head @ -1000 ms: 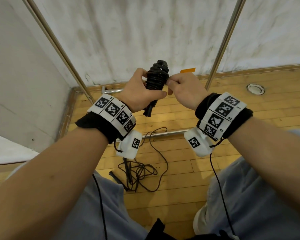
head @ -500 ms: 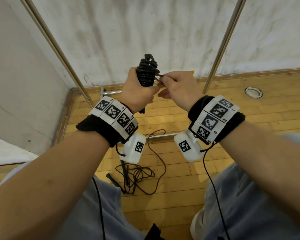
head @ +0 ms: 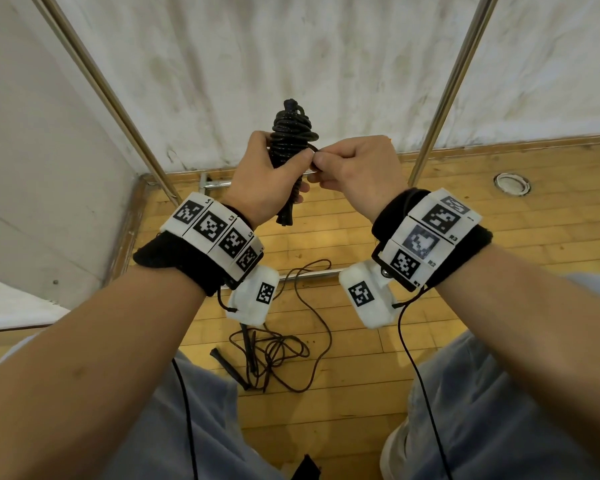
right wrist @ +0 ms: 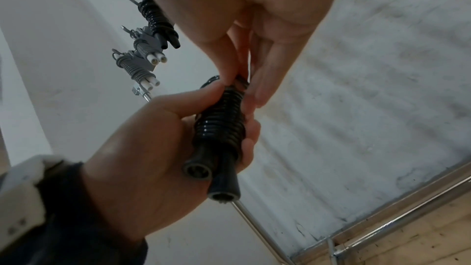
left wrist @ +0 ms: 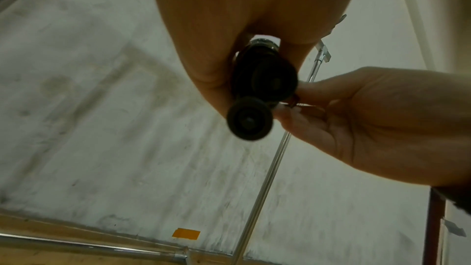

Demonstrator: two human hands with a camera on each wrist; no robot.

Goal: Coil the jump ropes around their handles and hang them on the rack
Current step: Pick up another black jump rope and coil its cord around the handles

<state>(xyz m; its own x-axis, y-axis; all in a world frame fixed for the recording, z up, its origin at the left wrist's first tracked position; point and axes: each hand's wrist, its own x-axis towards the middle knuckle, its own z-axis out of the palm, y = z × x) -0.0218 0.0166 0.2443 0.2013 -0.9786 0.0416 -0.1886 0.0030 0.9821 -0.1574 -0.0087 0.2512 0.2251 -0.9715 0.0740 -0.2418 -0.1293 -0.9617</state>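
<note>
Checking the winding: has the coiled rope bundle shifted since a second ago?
Yes. The coiled rope bundle moved left, away from the right rack pole.

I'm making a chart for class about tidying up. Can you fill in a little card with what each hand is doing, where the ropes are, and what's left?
left hand: left hand grips the coiled black jump rope, upright
right hand: right hand pinches the rope's loose end at the coil
already hung: three coiled ropes, one black, two grey with white handles
still on floor: one loose rope, tangled, uncoiled
rack: metal poles against the white wall
what's left: hang this one, then coil the floor rope
</note>
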